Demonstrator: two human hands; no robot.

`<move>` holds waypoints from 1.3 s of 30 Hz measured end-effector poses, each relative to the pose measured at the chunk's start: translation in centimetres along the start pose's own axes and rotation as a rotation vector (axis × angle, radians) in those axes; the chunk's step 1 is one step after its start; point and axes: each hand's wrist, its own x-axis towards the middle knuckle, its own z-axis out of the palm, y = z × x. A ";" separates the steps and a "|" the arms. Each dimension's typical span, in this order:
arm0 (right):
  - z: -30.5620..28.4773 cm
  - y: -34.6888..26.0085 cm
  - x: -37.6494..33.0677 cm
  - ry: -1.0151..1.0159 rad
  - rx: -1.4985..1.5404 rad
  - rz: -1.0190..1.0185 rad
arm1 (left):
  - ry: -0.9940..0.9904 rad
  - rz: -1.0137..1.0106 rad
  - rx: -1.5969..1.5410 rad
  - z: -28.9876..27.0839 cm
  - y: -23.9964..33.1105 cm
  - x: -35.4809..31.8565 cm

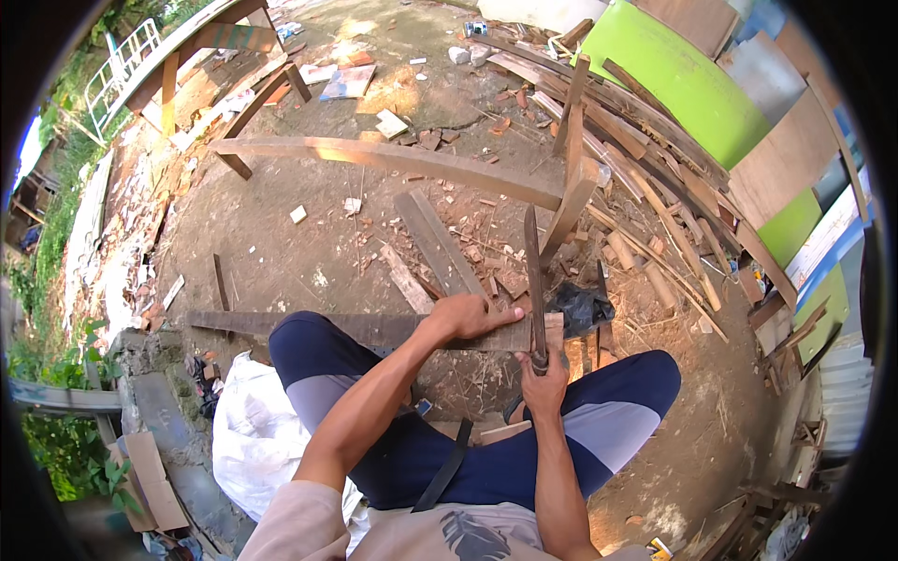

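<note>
A dark, weathered wooden plank [369, 327] lies crosswise in front of me, over my bent legs. My left hand [460, 318] presses down on it and grips it near its right end, thumb stretched along the wood. In my right hand [544, 381] is the handle of a machete [535, 280], its long dark blade pointing away from me. The blade crosses the plank close to its right end, where paler wood shows. Whether the edge touches the wood, I cannot tell.
Ahead stands a low wooden frame with a long rail [393, 164]. Loose boards [440, 243] and wood scraps litter the ground. At right lie piled timber strips [673, 196] beside green panels [655, 75]. A black plastic bag [582, 309] sits near the plank's end; a white sack [248, 439] is at left.
</note>
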 end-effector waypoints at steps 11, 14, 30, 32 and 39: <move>-2.2 -3.5 -2.4 0.169 0.126 0.069 | 0.034 0.146 0.015 -1.6 -0.4 -0.5; -1.7 -3.9 -3.2 0.127 0.036 0.064 | 0.038 0.146 0.025 -1.5 -0.9 -0.3; -1.4 -4.1 -3.1 -0.071 -0.125 0.220 | 0.311 0.063 0.048 0.2 -1.3 1.1; -1.5 -4.7 -3.0 -0.066 -0.107 0.258 | 0.306 0.050 0.057 0.3 -1.7 1.4; -0.1 -2.8 -3.2 -0.050 -0.195 0.107 | 0.341 0.085 0.020 0.6 -1.2 1.3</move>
